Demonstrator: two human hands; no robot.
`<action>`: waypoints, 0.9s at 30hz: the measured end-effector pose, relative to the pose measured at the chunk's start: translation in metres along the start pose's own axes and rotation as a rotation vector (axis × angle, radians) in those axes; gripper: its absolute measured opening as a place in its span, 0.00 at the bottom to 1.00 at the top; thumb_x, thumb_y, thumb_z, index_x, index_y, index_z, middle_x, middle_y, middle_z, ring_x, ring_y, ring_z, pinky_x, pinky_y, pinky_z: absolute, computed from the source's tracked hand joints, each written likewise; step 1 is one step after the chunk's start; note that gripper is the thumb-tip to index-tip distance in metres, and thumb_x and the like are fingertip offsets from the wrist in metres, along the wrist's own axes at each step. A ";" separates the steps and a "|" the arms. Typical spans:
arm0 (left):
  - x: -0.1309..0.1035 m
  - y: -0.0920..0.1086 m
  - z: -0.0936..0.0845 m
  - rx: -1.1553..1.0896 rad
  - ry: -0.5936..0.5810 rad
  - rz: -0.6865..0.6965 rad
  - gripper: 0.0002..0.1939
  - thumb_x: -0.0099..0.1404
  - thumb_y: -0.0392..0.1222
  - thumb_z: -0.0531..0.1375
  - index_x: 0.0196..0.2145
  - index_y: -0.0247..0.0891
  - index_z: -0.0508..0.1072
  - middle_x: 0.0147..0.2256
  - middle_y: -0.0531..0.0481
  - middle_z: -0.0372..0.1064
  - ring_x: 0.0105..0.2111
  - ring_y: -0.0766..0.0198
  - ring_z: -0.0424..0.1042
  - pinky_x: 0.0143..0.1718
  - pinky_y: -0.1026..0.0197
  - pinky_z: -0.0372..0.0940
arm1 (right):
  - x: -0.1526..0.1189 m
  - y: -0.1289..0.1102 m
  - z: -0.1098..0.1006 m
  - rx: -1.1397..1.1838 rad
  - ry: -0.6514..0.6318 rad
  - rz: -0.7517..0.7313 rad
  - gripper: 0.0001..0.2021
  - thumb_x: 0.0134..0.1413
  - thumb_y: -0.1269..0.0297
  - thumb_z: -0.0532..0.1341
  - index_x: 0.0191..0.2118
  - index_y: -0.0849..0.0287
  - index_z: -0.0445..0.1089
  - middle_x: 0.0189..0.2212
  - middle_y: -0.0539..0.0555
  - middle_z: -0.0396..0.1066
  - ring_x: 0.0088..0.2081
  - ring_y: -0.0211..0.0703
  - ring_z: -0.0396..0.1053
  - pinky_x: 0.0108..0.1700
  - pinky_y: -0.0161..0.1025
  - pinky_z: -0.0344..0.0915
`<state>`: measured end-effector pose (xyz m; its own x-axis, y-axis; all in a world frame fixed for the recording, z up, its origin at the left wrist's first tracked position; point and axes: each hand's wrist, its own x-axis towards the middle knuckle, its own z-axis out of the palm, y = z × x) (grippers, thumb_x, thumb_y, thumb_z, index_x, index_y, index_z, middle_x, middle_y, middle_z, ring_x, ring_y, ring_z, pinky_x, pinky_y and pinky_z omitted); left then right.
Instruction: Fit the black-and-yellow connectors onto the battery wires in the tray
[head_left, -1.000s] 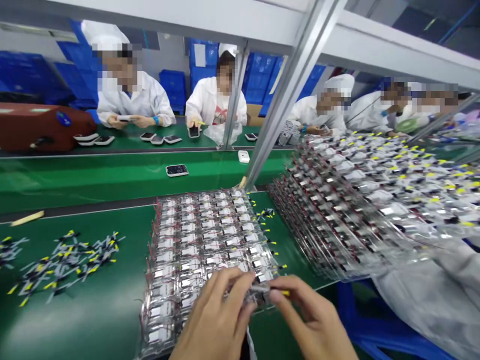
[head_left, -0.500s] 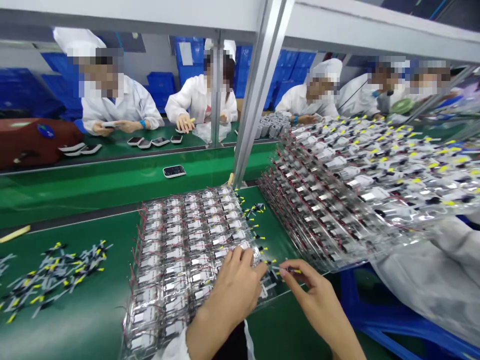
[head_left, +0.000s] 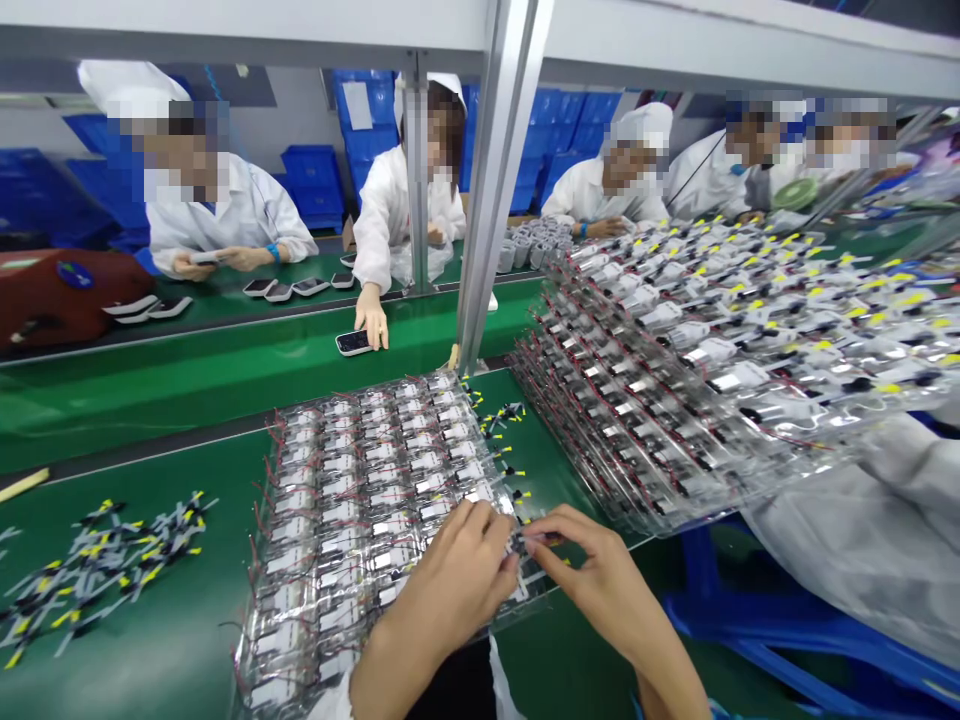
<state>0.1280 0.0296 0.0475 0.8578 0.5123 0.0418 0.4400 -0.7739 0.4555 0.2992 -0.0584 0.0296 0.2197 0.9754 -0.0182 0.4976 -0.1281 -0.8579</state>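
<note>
A clear plastic tray (head_left: 319, 555) lies in front of me, its rows filled with small white-and-silver parts trailing red wires. My left hand (head_left: 461, 560) rests over its right side, fingers curled down at the last column; what they grip is hidden. My right hand (head_left: 589, 560) comes in from the right with thumb and forefinger pinched together near the left fingertips. Between them is a small dark piece, mostly covered by the fingers. Several yellow-tipped pieces (head_left: 513, 470) stick out along the tray's right edge, with a small loose pile (head_left: 504, 415) beyond.
A tall stack of filled clear trays (head_left: 637, 400) stands at my right. Loose grey strips with yellow tips (head_left: 105, 560) lie at left. Past a metal post (head_left: 499, 190), co-workers in white sit across the green conveyor (head_left: 225, 365); one hand touches a white-rimmed device (head_left: 352, 344).
My right hand has moved left, bringing its pinched piece to the tray edge beside my left fingers. A co-worker across the line has reached down to the device on the conveyor.
</note>
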 end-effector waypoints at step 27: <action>-0.013 -0.004 0.012 -0.120 0.178 0.110 0.09 0.69 0.33 0.59 0.47 0.36 0.70 0.40 0.48 0.75 0.40 0.56 0.73 0.43 0.53 0.71 | 0.002 -0.001 0.000 -0.002 -0.091 -0.018 0.08 0.63 0.60 0.58 0.35 0.55 0.72 0.35 0.52 0.71 0.39 0.46 0.70 0.44 0.40 0.63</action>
<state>0.1179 0.0221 0.0347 0.8339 0.4931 0.2479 0.3027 -0.7842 0.5418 0.2991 -0.0561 0.0299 0.1334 0.9898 -0.0491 0.5030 -0.1103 -0.8572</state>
